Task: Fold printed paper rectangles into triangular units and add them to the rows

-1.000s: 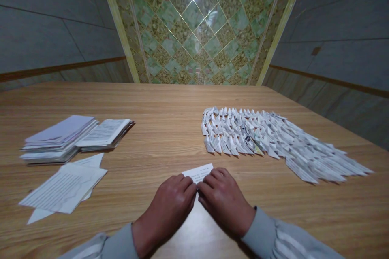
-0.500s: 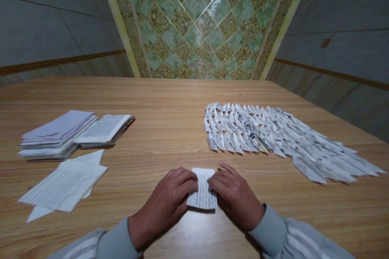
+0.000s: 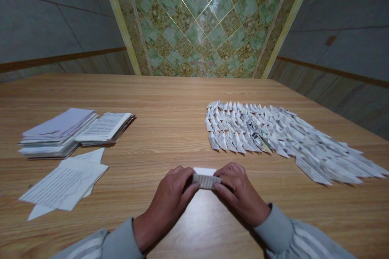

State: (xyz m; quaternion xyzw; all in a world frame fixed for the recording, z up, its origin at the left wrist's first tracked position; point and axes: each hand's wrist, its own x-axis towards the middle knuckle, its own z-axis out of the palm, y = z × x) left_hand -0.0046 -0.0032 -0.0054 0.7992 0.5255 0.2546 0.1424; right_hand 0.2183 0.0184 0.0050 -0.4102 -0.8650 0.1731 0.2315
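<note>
Between my hands is a small printed sheet of paper, its near part bent up and over toward the far side. A white strip of the sheet shows beyond the bend. My left hand pinches the left end between thumb and fingers. At the right end, my right hand grips it the same way. Both thumbs press the near edge, and the fingertips behind the paper are partly hidden.
Rows of folded paper pieces cover the right side of the wooden table. On the left stand a tall paper stack and a lower printed stack. Loose printed sheets lie nearer me.
The sheet lay flat under my fingers before. Now its near edge is lifted and bent away from me, and my thumbs have come up against it.
</note>
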